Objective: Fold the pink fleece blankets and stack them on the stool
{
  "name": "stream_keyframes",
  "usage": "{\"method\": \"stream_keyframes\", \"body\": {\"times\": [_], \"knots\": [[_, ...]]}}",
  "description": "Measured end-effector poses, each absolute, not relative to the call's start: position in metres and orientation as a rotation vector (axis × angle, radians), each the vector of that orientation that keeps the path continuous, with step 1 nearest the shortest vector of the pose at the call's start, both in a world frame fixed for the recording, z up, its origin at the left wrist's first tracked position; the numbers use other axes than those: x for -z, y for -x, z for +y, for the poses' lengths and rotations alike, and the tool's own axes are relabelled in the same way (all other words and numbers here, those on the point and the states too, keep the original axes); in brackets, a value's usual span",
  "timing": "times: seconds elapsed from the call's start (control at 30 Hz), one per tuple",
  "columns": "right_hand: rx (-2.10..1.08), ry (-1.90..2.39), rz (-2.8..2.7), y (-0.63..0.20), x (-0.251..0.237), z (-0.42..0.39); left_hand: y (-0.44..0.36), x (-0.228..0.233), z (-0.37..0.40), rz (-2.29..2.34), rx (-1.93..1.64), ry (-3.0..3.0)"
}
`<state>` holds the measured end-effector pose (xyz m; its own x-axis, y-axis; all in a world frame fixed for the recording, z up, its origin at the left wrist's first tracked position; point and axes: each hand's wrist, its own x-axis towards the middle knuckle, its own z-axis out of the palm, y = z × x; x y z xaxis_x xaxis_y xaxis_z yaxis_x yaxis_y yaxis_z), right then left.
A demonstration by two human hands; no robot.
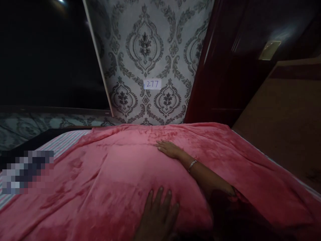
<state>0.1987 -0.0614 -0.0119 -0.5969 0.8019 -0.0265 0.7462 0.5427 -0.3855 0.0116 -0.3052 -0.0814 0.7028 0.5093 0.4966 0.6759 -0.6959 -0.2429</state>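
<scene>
A pink plush blanket is spread over most of the bed, with several creases and darker brushed patches. My right hand lies flat on its far middle part, fingers pointing left; a silver bangle circles the wrist. Closer to me, my left hand rests palm down on the near part, its fingers spread and pointing away. Neither hand grips the cloth. Under the blanket, a striped sheet shows along the left side.
Beyond the bed stands a patterned wall with a paper label reading 277. A large black screen is at left, a dark red glossy panel at right. Something pixelated lies on the bed's left side.
</scene>
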Motion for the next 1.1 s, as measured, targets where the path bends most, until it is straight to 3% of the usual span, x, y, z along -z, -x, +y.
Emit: {"method": "stream_keyframes", "body": {"times": [0.3,0.43,0.67,0.9,1.1], "knots": [[-0.484,1.367,-2.530,-0.201,-0.009,-0.070,-0.012,0.065,-0.313,-0.998,0.581,2.491],[-0.386,1.268,-2.534,-0.218,-0.028,-0.118,-0.010,0.041,-0.317,-0.969,0.650,2.496],[-0.525,1.119,-2.658,-0.249,-0.016,-0.203,-0.054,0.026,-0.318,-0.782,0.614,2.750],[-0.354,1.181,-2.647,-0.252,0.003,-0.149,-0.077,0.061,-0.312,-0.817,0.488,2.676],[-0.479,1.474,-2.441,-0.254,0.018,-0.095,-0.072,0.061,-0.310,-0.796,0.482,2.646]]}}
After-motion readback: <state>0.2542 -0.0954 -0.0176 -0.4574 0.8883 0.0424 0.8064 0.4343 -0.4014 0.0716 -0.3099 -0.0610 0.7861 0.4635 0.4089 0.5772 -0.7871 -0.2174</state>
